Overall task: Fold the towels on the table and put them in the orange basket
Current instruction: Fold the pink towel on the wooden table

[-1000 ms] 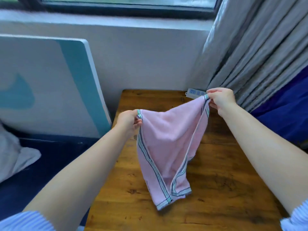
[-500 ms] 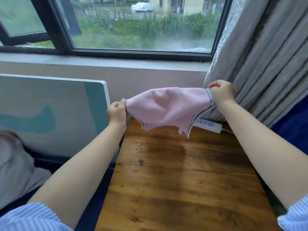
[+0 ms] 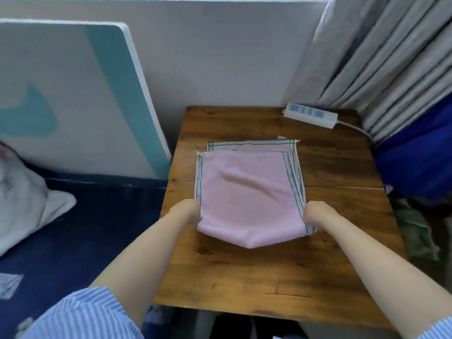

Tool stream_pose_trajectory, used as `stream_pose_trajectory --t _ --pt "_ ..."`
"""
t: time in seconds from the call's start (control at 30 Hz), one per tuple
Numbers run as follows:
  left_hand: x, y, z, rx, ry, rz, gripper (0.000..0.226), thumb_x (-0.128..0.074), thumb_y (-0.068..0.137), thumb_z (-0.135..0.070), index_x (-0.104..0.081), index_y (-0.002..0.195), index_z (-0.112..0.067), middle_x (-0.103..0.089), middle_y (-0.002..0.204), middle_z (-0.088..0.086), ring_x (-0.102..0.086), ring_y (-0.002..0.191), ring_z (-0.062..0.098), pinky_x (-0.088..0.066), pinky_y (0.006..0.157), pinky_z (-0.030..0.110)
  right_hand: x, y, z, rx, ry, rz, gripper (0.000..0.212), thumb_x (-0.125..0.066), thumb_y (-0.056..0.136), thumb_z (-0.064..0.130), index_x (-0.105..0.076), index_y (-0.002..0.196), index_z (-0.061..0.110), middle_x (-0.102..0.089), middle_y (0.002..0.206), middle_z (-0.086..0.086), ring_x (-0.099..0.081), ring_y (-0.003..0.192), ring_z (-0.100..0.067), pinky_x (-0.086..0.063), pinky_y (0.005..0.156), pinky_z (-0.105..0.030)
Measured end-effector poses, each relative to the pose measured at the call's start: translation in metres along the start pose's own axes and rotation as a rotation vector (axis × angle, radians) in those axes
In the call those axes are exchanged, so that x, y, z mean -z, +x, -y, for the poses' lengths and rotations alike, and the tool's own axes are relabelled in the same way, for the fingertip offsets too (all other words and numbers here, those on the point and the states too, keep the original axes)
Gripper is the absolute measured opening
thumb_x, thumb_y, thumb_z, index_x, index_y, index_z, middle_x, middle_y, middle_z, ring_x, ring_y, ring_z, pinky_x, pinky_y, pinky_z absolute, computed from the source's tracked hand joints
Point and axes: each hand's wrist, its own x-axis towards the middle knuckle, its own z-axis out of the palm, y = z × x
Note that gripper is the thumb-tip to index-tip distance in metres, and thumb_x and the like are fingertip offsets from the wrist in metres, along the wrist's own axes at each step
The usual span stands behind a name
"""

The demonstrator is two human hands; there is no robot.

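Folding the pink striped-edge terry towel [image 3: 247,189] on the brown wooden bench [image 3: 269,270]

Left hand [image 3: 187,212] and right hand [image 3: 315,215] are each pinching a near corner; the far edges are lying offset (no orange basket visible), so a skewed fold is likely.

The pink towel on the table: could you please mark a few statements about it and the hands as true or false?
1. The towel lies folded on the table. True.
2. Only the left hand holds the towel. False: the right hand grips its other near corner too.
3. A power strip lies at the table's far right corner. True.
4. The power strip rests on the towel. False: they lie apart.
5. The orange basket stands beside the towel. False: no basket is in view.
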Motion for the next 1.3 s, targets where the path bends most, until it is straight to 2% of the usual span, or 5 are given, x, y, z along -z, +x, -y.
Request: stream_pose_trajectory --t 0.3,0.47,0.83,1.03,1.3 --pt "-0.071 -0.009 -0.004 -0.059 0.385 0.409 0.023 -0.037 0.095 -0.006 -0.052 0.077 -0.008 -0.038 0.066 0.002 -0.036 0.061 0.019 -0.031 0.069 0.028 -0.061 -0.016 -0.018 0.037 -0.343 0.363 0.034 -0.044 0.091 0.005 -0.050 0.124 -0.004 -0.059 0.122 -0.015 -0.047 0.065 -0.018 -0.037 0.073 -0.027" --pt "-0.079 -0.021 -0.007 -0.119 0.345 0.623 0.032 -0.044 0.096 -0.021 -0.059 0.114 0.000 -0.064 0.106 0.013 -0.058 0.079 0.020 -0.042 0.067 0.025 -0.056 -0.032 -0.011 0.054 -0.461 0.651 0.027 -0.045 0.093 0.006 -0.054 0.113 -0.011 -0.064 0.087 -0.014 -0.051 0.047 -0.015 -0.038 0.052 -0.022" --pt "-0.015 0.048 -0.024 0.025 0.027 -0.147 0.028 -0.039 0.093 -0.010 -0.048 0.119 -0.010 -0.053 0.122 0.011 -0.052 0.109 0.027 -0.046 0.080 0.032 -0.005 0.052 0.011 0.181 0.072 -0.254 0.026 -0.040 0.089 0.007 -0.060 0.106 0.007 -0.060 0.109 -0.013 -0.055 0.097 -0.029 -0.046 0.071 -0.030" --pt "0.006 0.085 -0.039 0.053 -0.018 -0.402 0.034 -0.045 0.088 -0.004 -0.047 0.121 -0.013 -0.048 0.129 0.006 -0.043 0.120 0.023 -0.041 0.091 0.031 0.004 0.092 0.019 0.323 0.102 -0.204 0.046 -0.040 0.089 0.008 -0.038 0.135 0.013 -0.042 0.138 -0.008 -0.033 0.129 -0.028 -0.036 0.102 -0.037" --pt "0.019 0.103 -0.028 -0.075 -0.076 -0.282 0.016 -0.042 0.086 -0.005 -0.057 0.085 -0.010 -0.059 0.092 0.010 -0.055 0.092 0.030 -0.040 0.070 0.032 0.048 0.100 0.005 0.495 0.125 0.086 0.024 -0.050 0.088 0.014 -0.062 0.108 0.008 -0.064 0.106 -0.010 -0.058 0.094 -0.024 -0.044 0.075 -0.029"
